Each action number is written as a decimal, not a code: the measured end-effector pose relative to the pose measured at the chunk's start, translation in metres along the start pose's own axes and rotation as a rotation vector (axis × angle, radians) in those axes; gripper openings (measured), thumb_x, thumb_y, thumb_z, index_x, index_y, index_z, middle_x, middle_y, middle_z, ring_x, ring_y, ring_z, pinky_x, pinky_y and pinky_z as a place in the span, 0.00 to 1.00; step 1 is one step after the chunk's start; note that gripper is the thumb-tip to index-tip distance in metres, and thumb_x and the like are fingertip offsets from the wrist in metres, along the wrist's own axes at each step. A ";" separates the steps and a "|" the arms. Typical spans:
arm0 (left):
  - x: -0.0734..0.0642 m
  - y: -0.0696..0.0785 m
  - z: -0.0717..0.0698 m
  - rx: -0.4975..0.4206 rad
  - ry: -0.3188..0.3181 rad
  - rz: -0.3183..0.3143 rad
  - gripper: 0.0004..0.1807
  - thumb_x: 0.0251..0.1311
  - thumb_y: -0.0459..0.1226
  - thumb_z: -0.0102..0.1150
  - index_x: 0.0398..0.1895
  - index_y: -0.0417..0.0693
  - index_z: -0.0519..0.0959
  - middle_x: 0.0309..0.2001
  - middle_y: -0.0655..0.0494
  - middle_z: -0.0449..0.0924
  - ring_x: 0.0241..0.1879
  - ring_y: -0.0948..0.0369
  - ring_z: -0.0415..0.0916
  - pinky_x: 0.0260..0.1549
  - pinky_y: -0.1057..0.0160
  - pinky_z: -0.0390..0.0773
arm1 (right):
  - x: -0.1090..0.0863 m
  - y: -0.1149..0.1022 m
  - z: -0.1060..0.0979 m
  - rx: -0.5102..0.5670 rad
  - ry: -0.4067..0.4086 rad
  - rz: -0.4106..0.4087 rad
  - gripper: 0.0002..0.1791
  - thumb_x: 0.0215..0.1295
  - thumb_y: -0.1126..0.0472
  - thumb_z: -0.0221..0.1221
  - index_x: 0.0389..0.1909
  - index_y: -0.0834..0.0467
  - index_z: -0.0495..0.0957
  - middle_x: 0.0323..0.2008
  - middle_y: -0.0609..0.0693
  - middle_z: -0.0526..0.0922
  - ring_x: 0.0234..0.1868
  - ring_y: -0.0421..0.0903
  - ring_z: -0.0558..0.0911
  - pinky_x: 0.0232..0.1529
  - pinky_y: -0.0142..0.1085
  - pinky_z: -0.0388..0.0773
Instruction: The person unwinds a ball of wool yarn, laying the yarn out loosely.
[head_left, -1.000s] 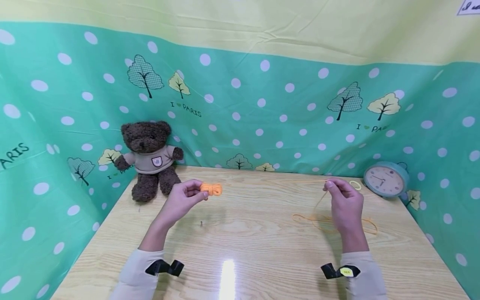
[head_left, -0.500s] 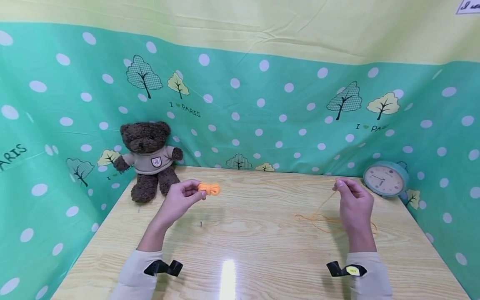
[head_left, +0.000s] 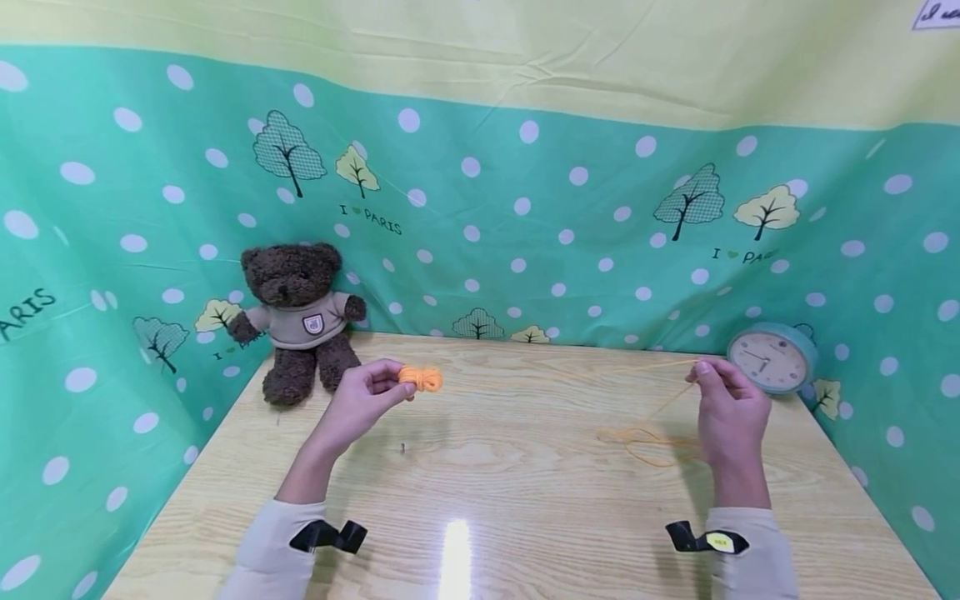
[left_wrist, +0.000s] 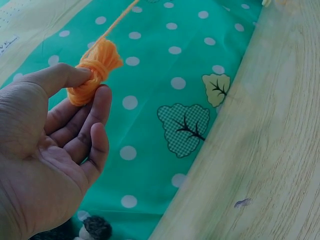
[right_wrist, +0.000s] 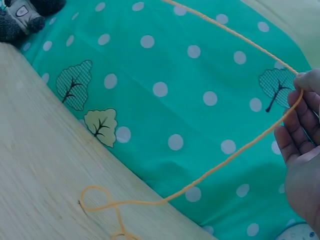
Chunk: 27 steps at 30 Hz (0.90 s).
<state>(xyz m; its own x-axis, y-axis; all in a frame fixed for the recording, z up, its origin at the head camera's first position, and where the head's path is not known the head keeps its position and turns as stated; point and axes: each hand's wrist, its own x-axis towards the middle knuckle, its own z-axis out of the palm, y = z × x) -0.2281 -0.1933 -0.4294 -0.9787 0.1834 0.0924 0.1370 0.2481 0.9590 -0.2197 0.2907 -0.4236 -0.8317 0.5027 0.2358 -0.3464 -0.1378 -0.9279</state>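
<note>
A small bundle of orange yarn point(head_left: 422, 379) is pinched between the thumb and fingers of my left hand point(head_left: 363, 400), above the table's left part. In the left wrist view the bundle point(left_wrist: 95, 75) shows wraps around its middle, and one strand point(left_wrist: 119, 21) leads away from it. My right hand point(head_left: 731, 412), over the right side, pinches that strand with thumb and fingertips. Taut yarn point(right_wrist: 235, 34) runs up to the pinch in the right wrist view, and a slack length point(right_wrist: 220, 172) hangs below. Loose loops of yarn point(head_left: 648, 448) lie on the table beside the right hand.
A brown teddy bear point(head_left: 296, 317) in a grey shirt sits at the table's back left. At the back right, behind my right hand, stands a teal alarm clock point(head_left: 772, 357). Green dotted cloth point(head_left: 525, 225) hangs around the wooden table point(head_left: 525, 500).
My right hand has moved to the right, drawing the strand farther from the bundle. It now covers the pale ring seen by the clock earlier. My left hand has stayed nearly still.
</note>
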 end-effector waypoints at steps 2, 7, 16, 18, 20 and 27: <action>0.000 0.000 0.000 -0.003 0.004 -0.004 0.16 0.68 0.39 0.67 0.51 0.37 0.81 0.42 0.50 0.86 0.37 0.63 0.85 0.38 0.66 0.85 | 0.001 -0.001 -0.003 0.012 0.005 0.002 0.12 0.70 0.63 0.65 0.48 0.69 0.84 0.36 0.47 0.85 0.41 0.42 0.81 0.55 0.26 0.77; 0.000 0.000 0.001 -0.003 0.002 -0.007 0.16 0.68 0.39 0.67 0.51 0.37 0.81 0.43 0.45 0.86 0.37 0.64 0.85 0.38 0.66 0.85 | 0.002 -0.001 -0.008 0.087 0.016 0.009 0.14 0.70 0.64 0.65 0.49 0.70 0.83 0.38 0.49 0.83 0.42 0.44 0.80 0.55 0.26 0.78; 0.001 -0.003 0.003 -0.006 0.004 -0.006 0.17 0.68 0.38 0.67 0.50 0.34 0.80 0.40 0.50 0.86 0.37 0.64 0.85 0.37 0.68 0.85 | 0.009 -0.004 -0.015 0.083 0.055 0.050 0.13 0.68 0.63 0.67 0.47 0.69 0.84 0.37 0.50 0.83 0.41 0.44 0.80 0.51 0.25 0.80; 0.001 -0.004 0.004 -0.009 -0.002 -0.007 0.17 0.68 0.38 0.68 0.51 0.33 0.80 0.40 0.48 0.86 0.36 0.64 0.84 0.38 0.68 0.84 | 0.010 -0.003 -0.017 0.023 0.061 0.093 0.14 0.68 0.61 0.67 0.48 0.67 0.84 0.38 0.48 0.84 0.43 0.43 0.80 0.52 0.24 0.79; 0.002 -0.005 0.004 -0.009 -0.006 -0.005 0.17 0.67 0.38 0.68 0.51 0.33 0.80 0.41 0.46 0.86 0.36 0.64 0.84 0.37 0.68 0.84 | 0.011 -0.002 -0.020 -0.045 0.065 0.122 0.14 0.69 0.59 0.67 0.49 0.64 0.85 0.38 0.47 0.84 0.44 0.42 0.80 0.52 0.22 0.77; 0.001 -0.004 0.002 -0.008 0.003 0.005 0.17 0.68 0.38 0.67 0.50 0.33 0.80 0.41 0.44 0.86 0.36 0.64 0.85 0.38 0.67 0.85 | 0.016 0.002 -0.031 -0.134 0.075 0.082 0.11 0.68 0.61 0.68 0.45 0.64 0.86 0.33 0.45 0.85 0.41 0.40 0.80 0.48 0.21 0.77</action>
<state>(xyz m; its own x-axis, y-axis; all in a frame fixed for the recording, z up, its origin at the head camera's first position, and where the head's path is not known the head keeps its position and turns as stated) -0.2295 -0.1921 -0.4339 -0.9784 0.1817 0.0985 0.1411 0.2391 0.9607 -0.2198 0.3253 -0.4307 -0.8182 0.5577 0.1399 -0.2134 -0.0686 -0.9746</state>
